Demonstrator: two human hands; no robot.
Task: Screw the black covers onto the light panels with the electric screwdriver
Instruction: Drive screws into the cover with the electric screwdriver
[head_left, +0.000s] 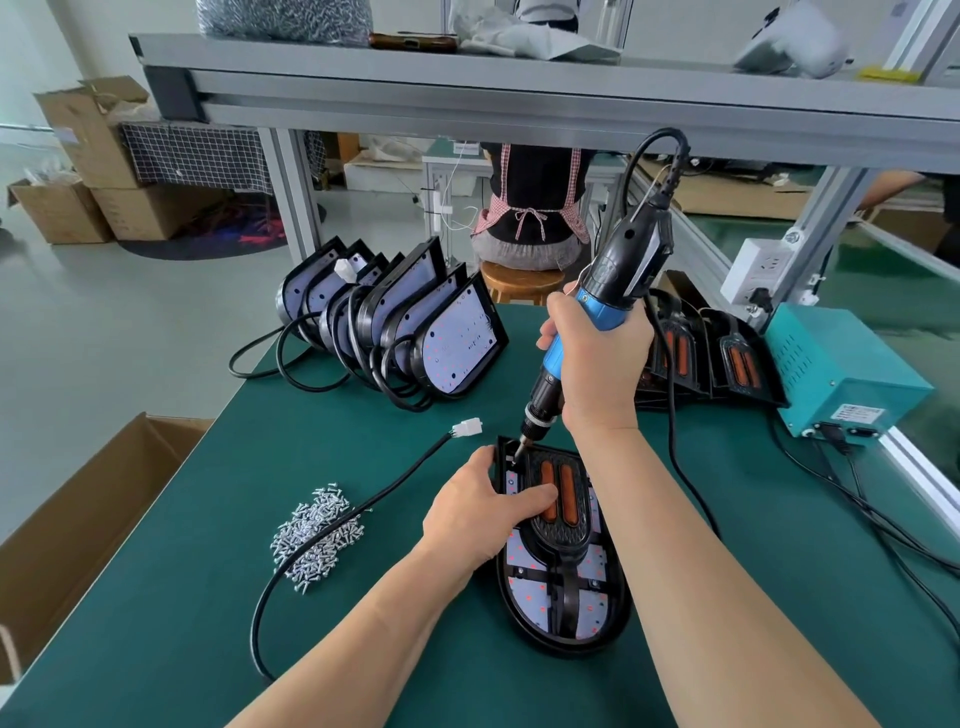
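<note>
At lower centre the light panel (527, 597) lies under its black cover (563, 530); the left hand (478, 514) clasps its edge, thumb on the cover. Above, the right hand (597, 358) grips the electric screwdriver (618, 265), bit at the panel's upper-left corner.

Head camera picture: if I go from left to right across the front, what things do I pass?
Cardboard box → pile of screws → light panel → teal power box.
</note>
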